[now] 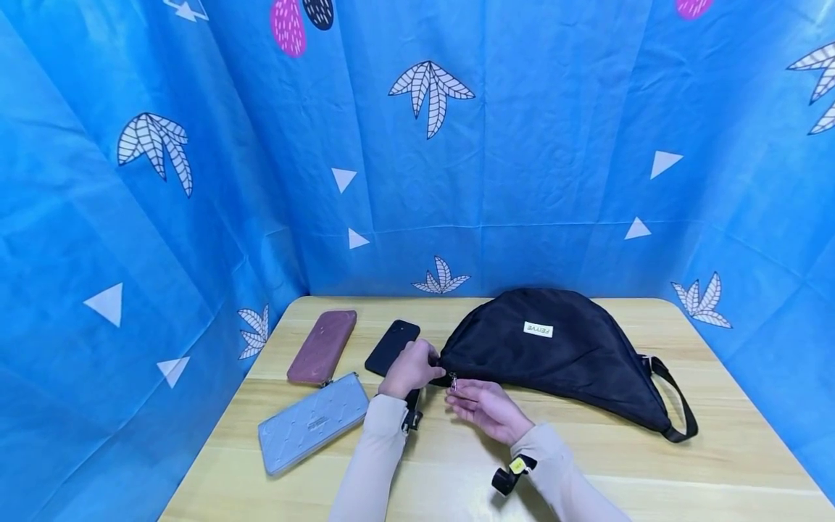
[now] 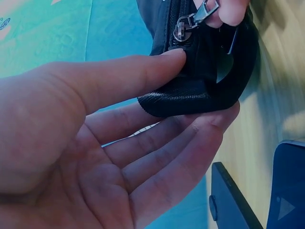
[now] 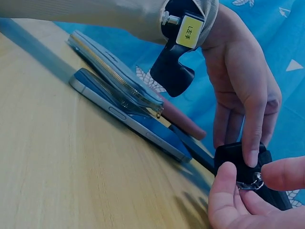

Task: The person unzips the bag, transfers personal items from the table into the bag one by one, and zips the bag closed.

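Note:
A black half-moon bag (image 1: pixel 541 348) lies on the table with its white label upside down. My left hand (image 1: pixel 412 368) grips the bag's left end, thumb on top and fingers underneath, beside the zipper (image 2: pixel 180 14). Between the thumb and fingers of my right hand (image 1: pixel 489 409) is the metal zipper pull (image 2: pixel 206 11), held at that same end. In the left wrist view the slider (image 2: pixel 182 29) sits just past my left thumb. The inside of the bag is out of sight.
Left of the bag lie a dark phone (image 1: pixel 393 346), a mauve wallet (image 1: pixel 322 346) and a light blue zipped wallet (image 1: pixel 313 424). A second, silver-edged phone (image 3: pixel 136 128) shows beside the blue wallet. A strap loop (image 1: pixel 678 399) extends from the bag's right end. Blue curtains surround the table.

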Demonstrator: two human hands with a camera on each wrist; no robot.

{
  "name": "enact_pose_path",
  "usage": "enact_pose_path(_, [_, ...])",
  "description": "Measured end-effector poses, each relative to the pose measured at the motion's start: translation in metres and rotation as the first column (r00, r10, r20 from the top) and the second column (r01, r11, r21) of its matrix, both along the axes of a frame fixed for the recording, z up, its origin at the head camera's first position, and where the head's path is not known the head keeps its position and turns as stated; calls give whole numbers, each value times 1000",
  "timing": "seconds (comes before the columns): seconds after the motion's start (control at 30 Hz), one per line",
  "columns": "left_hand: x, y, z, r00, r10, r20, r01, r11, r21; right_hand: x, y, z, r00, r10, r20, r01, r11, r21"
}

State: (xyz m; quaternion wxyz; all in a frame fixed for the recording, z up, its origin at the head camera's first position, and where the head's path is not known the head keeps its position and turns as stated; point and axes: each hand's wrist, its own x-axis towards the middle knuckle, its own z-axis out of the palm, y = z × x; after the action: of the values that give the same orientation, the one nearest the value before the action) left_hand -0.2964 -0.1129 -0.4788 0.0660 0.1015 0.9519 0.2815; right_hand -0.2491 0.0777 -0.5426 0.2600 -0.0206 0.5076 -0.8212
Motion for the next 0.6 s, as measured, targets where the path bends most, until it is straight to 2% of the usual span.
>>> enact_pose_path(0.3, [-1,0,-1,999,0,-40,-1,999,-32,0,-1,-5,1000,-15,20,15,999,-44])
enact_pose_path(0.6, [-1,-1,-2,999,1,-41,-1,1000,-5,-1,-7,-9,993,-111,44,111,994,-16])
